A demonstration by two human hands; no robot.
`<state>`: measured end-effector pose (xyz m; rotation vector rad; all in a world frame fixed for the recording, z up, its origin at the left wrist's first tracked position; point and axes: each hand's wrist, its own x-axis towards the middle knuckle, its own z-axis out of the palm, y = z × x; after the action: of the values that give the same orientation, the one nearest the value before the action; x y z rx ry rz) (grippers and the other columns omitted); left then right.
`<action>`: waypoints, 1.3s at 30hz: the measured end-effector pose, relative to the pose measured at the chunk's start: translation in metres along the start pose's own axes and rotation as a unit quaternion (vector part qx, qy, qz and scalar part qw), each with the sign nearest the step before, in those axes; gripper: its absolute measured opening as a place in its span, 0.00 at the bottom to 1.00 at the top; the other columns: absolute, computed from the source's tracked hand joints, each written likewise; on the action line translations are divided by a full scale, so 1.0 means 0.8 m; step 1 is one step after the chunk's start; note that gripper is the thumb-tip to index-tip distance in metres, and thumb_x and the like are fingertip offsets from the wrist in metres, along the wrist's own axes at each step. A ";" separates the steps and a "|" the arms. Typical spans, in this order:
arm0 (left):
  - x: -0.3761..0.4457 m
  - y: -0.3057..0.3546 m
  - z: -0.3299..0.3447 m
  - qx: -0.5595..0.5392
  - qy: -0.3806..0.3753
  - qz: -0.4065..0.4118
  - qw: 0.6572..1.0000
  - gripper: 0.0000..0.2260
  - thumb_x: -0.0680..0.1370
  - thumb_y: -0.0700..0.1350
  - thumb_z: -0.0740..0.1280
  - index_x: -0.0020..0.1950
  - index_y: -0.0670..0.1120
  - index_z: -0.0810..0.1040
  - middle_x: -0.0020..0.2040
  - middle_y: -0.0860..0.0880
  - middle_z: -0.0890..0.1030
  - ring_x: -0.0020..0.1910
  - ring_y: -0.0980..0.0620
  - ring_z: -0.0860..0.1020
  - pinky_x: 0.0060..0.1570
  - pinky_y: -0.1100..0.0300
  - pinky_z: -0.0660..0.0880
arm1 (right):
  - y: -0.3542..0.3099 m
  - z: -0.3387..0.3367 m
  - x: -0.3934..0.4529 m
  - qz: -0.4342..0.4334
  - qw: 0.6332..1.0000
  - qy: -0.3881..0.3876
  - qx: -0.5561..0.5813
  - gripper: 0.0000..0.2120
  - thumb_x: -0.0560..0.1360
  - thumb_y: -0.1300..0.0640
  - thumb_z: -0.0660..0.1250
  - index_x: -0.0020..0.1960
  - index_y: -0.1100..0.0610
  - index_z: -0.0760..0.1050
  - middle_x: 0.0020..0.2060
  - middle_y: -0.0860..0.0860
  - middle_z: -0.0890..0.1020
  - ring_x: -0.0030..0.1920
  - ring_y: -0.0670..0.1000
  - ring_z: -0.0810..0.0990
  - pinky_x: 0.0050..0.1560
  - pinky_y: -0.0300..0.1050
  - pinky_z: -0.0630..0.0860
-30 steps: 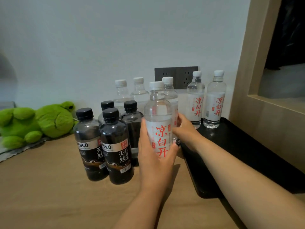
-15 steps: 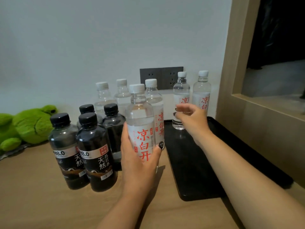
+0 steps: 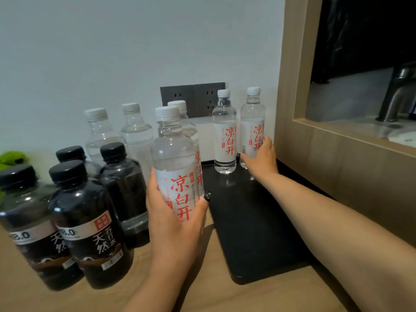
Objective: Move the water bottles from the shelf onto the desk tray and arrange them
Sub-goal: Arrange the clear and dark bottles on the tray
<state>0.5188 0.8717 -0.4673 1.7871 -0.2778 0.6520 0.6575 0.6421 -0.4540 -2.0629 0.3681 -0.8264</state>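
My left hand (image 3: 173, 224) grips a clear water bottle (image 3: 173, 163) with a white cap and red characters, just left of the black tray (image 3: 254, 226). Whether its base touches the desk is hidden by my hand. At the tray's far end stand two clear bottles. My right hand (image 3: 262, 157) holds the lower part of the right one (image 3: 252, 122); the left one (image 3: 224, 131) stands free beside it. Three more clear bottles (image 3: 135, 136) stand on the desk behind the gripped one.
Several dark bottles with black caps (image 3: 87, 221) crowd the wooden desk (image 3: 202, 296) at the left. A green plush toy (image 3: 13, 157) shows at the far left edge. A wooden frame (image 3: 292, 86) rises right of the tray. A dark socket panel (image 3: 193, 97) is on the wall.
My right hand left the desk bottles, reached to the tray's far end and closed on the rightmost bottle there. My left hand kept its bottle. The view has shifted right and closer.
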 end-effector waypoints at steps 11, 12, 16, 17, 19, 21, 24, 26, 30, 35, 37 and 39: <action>0.001 -0.002 0.001 -0.013 -0.006 -0.013 1.000 0.44 0.66 0.45 0.78 0.74 0.58 0.55 0.67 0.54 0.70 0.63 0.56 0.73 0.59 0.50 0.76 | 0.016 0.005 0.015 0.016 0.999 -0.032 0.026 0.34 0.72 0.57 0.74 0.72 0.55 0.62 0.67 0.54 0.74 0.67 0.56 0.74 0.65 0.52 0.71; 0.001 -0.002 0.001 -0.016 -0.008 -0.015 1.000 0.44 0.66 0.45 0.78 0.74 0.58 0.55 0.67 0.54 0.69 0.63 0.56 0.73 0.59 0.50 0.76 | 0.016 0.005 0.015 0.017 0.999 -0.035 0.029 0.33 0.72 0.57 0.74 0.72 0.56 0.62 0.67 0.55 0.74 0.67 0.56 0.73 0.65 0.51 0.71; 0.001 -0.002 0.001 -0.019 -0.006 -0.016 1.000 0.45 0.67 0.45 0.78 0.75 0.59 0.54 0.67 0.54 0.69 0.64 0.56 0.72 0.59 0.51 0.76 | 0.014 0.002 0.012 0.018 0.998 -0.058 0.031 0.32 0.74 0.58 0.71 0.73 0.57 0.60 0.68 0.56 0.73 0.67 0.57 0.72 0.65 0.50 0.70; 0.000 -0.001 0.001 -0.018 -0.006 -0.017 1.000 0.45 0.67 0.45 0.78 0.75 0.59 0.54 0.67 0.55 0.69 0.64 0.57 0.72 0.59 0.51 0.76 | 0.014 0.002 0.011 0.018 0.998 -0.062 0.028 0.32 0.74 0.58 0.71 0.73 0.57 0.59 0.68 0.56 0.73 0.68 0.58 0.72 0.65 0.50 0.69; 0.000 -0.001 0.001 -0.016 -0.010 -0.016 1.000 0.45 0.67 0.44 0.77 0.75 0.58 0.53 0.68 0.55 0.69 0.64 0.57 0.72 0.60 0.51 0.76 | 0.013 0.001 0.009 0.018 0.997 -0.070 0.023 0.32 0.75 0.58 0.70 0.73 0.58 0.59 0.69 0.56 0.72 0.68 0.58 0.72 0.66 0.51 0.69; 0.001 -0.002 0.002 -0.014 -0.010 -0.017 1.000 0.45 0.67 0.45 0.77 0.75 0.58 0.53 0.68 0.54 0.68 0.64 0.56 0.72 0.60 0.50 0.76 | 0.013 0.000 0.007 0.021 0.996 -0.078 0.028 0.35 0.73 0.59 0.72 0.74 0.59 0.58 0.70 0.57 0.70 0.70 0.58 0.69 0.67 0.51 0.67; 0.001 -0.004 0.002 -0.004 -0.003 -0.014 1.000 0.45 0.67 0.47 0.78 0.75 0.57 0.53 0.69 0.53 0.69 0.65 0.55 0.72 0.60 0.48 0.76 | 0.003 -0.007 -0.002 -0.043 0.999 0.015 0.017 0.42 0.71 0.58 0.72 0.76 0.60 0.51 0.73 0.59 0.59 0.73 0.58 0.60 0.71 0.48 0.60; 0.001 -0.003 0.002 0.000 0.000 -0.011 1.000 0.45 0.67 0.47 0.78 0.76 0.57 0.53 0.69 0.54 0.68 0.65 0.56 0.71 0.61 0.49 0.75 | -0.011 -0.012 -0.011 -0.171 0.981 0.090 0.025 0.37 0.70 0.58 0.70 0.74 0.61 0.56 0.69 0.60 0.62 0.70 0.58 0.64 0.71 0.47 0.62; 0.000 0.000 0.001 -0.002 0.004 -0.017 1.000 0.45 0.66 0.47 0.78 0.75 0.59 0.53 0.68 0.55 0.68 0.64 0.58 0.71 0.60 0.50 0.75 | -0.024 0.013 -0.038 -0.220 0.975 0.002 0.011 0.33 0.71 0.56 0.71 0.71 0.58 0.61 0.66 0.56 0.66 0.66 0.54 0.69 0.67 0.54 0.70; -0.003 0.003 0.000 -0.015 0.012 -0.028 0.999 0.43 0.67 0.45 0.77 0.74 0.58 0.55 0.66 0.55 0.70 0.62 0.56 0.73 0.59 0.55 0.76 | -0.019 0.029 -0.033 -0.120 0.990 -0.068 0.021 0.32 0.73 0.56 0.72 0.72 0.57 0.61 0.68 0.53 0.69 0.67 0.52 0.70 0.67 0.50 0.70; -0.004 0.003 0.001 -0.015 0.013 -0.026 0.999 0.43 0.68 0.45 0.77 0.74 0.59 0.55 0.66 0.55 0.70 0.62 0.57 0.73 0.59 0.55 0.76 | -0.018 0.031 -0.029 -0.101 0.992 -0.079 0.015 0.30 0.73 0.56 0.72 0.71 0.57 0.63 0.67 0.54 0.72 0.67 0.52 0.71 0.67 0.51 0.71; -0.003 0.004 0.002 -0.014 0.012 -0.024 1.000 0.43 0.68 0.45 0.77 0.74 0.59 0.54 0.66 0.56 0.69 0.63 0.58 0.72 0.59 0.53 0.76 | -0.018 0.035 -0.029 -0.093 0.992 -0.087 0.013 0.28 0.74 0.56 0.71 0.69 0.57 0.64 0.65 0.54 0.73 0.66 0.53 0.72 0.65 0.49 0.71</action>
<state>0.5159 0.8693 -0.4666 1.7520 -0.2269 0.6320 0.6588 0.6797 -0.4633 -2.1483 0.0678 -0.7484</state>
